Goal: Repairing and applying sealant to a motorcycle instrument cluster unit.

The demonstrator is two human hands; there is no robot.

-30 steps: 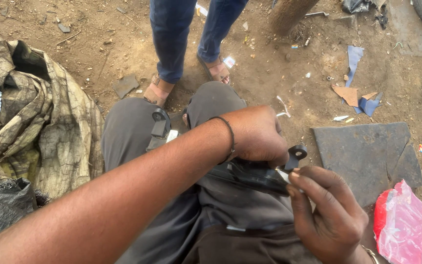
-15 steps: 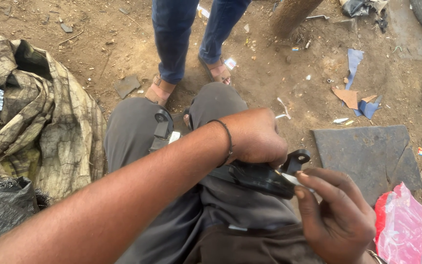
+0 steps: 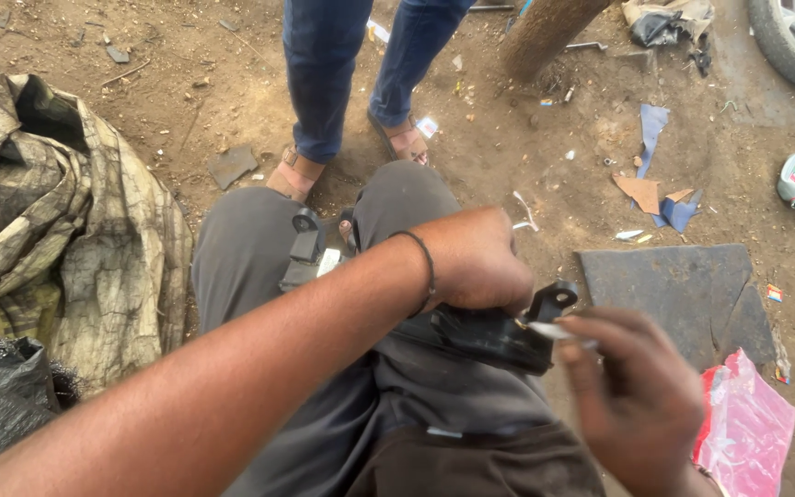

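On the lap — black bracket (image 3: 494,336) pinned by left hand (image 3: 476,258).
Right hand (image 3: 637,400) pinches a thin tool (image 3: 549,329) at its right end — long axis left-right.

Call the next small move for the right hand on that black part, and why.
Probably ease the thin light tool a little further in at the bracket end. The left hand pins the black part on the lap, and the right hand holds the tool's tip right at its edge. The right hand is blurred, so contact is unclear.

Left hand (image 3: 476,262): fingers curled downward, forearm reaching across the lap.
Right hand (image 3: 637,396): blurred, fingertips pinched together.
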